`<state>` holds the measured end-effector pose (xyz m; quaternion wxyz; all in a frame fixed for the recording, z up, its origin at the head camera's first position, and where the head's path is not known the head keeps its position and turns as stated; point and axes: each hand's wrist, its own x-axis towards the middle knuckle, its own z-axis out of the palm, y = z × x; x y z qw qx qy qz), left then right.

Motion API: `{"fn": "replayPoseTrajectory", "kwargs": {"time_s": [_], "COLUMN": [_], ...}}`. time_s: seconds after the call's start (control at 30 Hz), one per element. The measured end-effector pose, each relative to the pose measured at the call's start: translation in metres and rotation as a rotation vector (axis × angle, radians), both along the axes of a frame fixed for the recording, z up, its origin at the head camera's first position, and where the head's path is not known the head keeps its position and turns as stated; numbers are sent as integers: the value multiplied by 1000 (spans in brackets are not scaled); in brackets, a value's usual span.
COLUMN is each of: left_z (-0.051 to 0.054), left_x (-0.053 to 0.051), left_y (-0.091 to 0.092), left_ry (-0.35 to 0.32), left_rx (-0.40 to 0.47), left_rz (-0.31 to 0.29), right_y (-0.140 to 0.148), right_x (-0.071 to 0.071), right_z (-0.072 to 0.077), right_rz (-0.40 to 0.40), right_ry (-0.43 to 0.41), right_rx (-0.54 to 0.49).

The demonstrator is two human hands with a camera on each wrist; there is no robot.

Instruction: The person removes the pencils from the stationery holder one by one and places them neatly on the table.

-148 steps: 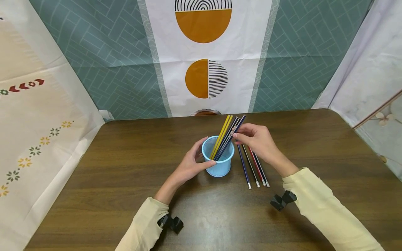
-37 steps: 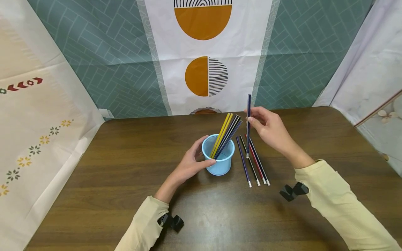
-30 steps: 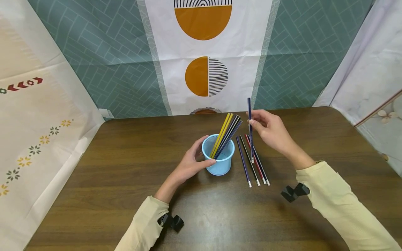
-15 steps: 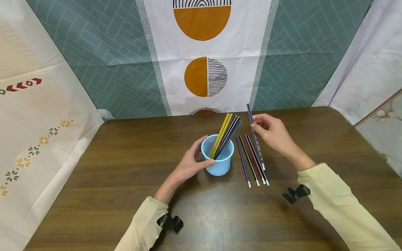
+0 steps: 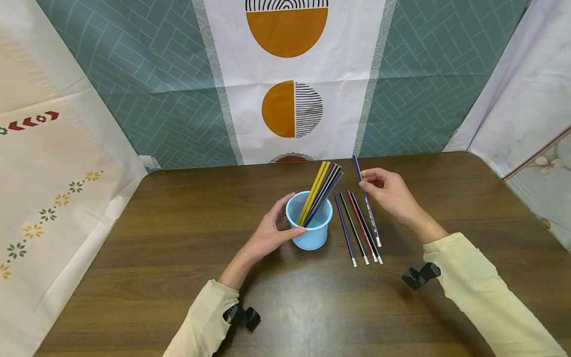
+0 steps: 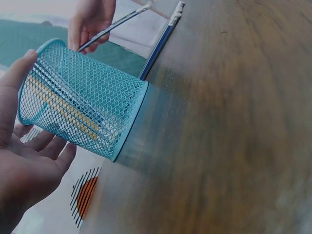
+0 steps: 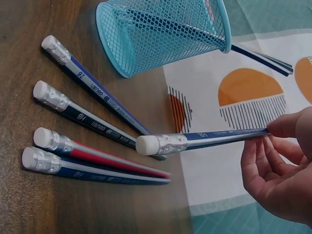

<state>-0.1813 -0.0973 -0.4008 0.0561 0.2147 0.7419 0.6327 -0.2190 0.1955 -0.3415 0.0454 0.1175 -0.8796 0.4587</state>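
Note:
A light-blue mesh pencil cup (image 5: 311,241) stands upright on the table, with yellow pencils (image 5: 314,193) and dark pencils leaning in it. My left hand (image 5: 269,232) holds the cup from the left, thumb at the near rim; the left wrist view shows the mesh wall (image 6: 92,97) between thumb and fingers. My right hand (image 5: 387,194) pinches a blue pencil (image 5: 371,218) towards its far end. Its white eraser (image 7: 147,145) points back towards me. Beside it on the table lie a purple-blue pencil (image 5: 344,231), a black pencil (image 5: 354,228), a red pencil (image 5: 362,229) and a dark blue pencil (image 5: 368,228).
The brown wooden table (image 5: 178,258) ends at the back against a patterned cloth (image 5: 178,99). Cloths also hang at the left and right. Black wrist cameras (image 5: 242,317) sit on both sleeves.
The blue pencil has come away from the cup in my right hand. It was held upright, then moved right and tilted down beside the lying pencils. My left hand stays on the cup.

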Motion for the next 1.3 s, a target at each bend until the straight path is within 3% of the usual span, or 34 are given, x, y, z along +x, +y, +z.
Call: {"fn": "replayPoseTrajectory", "kwargs": {"time_s": [0.33, 0.63, 1.3], "left_z": [2, 0, 2], "left_x": [1, 0, 1], "left_y": [0, 0, 0], "left_ry": [4, 1, 2], "left_rx": [-3, -11, -21], "left_rz": [4, 8, 5], "right_y": [5, 11, 25], "right_x": [-1, -3, -4], "right_z": [-9, -21, -48], "right_rz": [16, 17, -3], "right_ry": [-96, -165, -226], "right_rx": [-74, -76, -58]}}
